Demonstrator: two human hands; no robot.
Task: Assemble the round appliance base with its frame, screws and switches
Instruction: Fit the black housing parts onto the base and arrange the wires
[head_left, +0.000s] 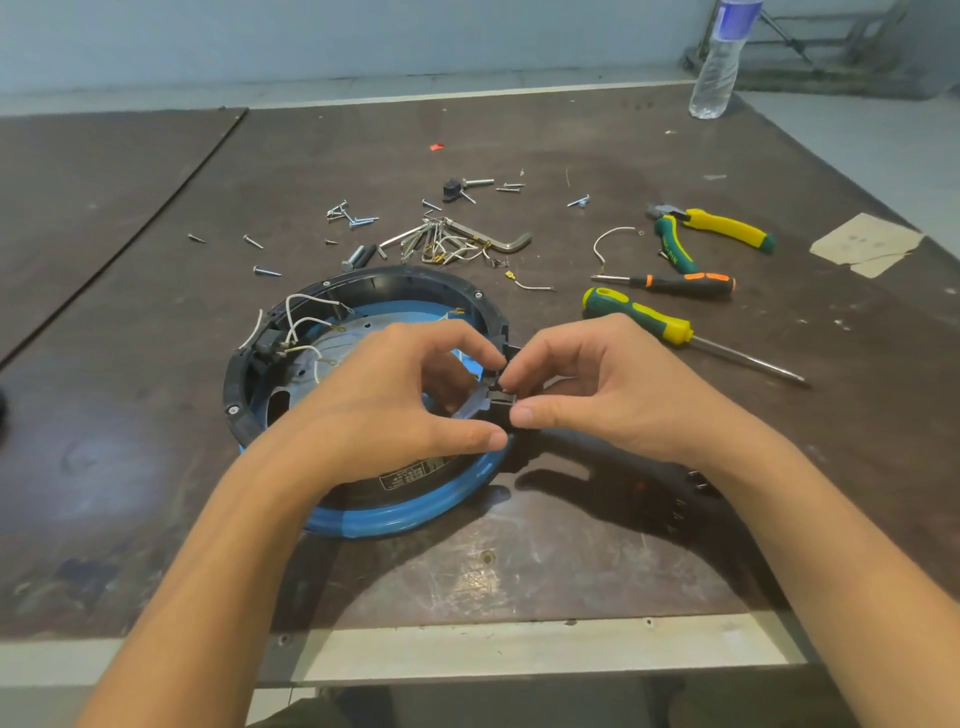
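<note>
**2 hands on a round base at a worn workbench**

A scuffed, dark brown table (519, 566) stands before a pale wall (311, 36). Near its front edge lies the round base (400, 514), a glossy blue rim around a black plastic frame (415, 274). The left hand (395, 400) grips the frame's right edge; the right hand (613, 395) pinches a small black switch (500, 397) there. Steel screws (353, 215) lie scattered behind.

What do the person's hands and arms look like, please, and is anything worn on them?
Both the left hand and the right hand are bare: no gloves, rings, watch or wristbands show. The left forearm and right forearm are bare too, with no sleeve in view down to the picture's lower edge.
</note>
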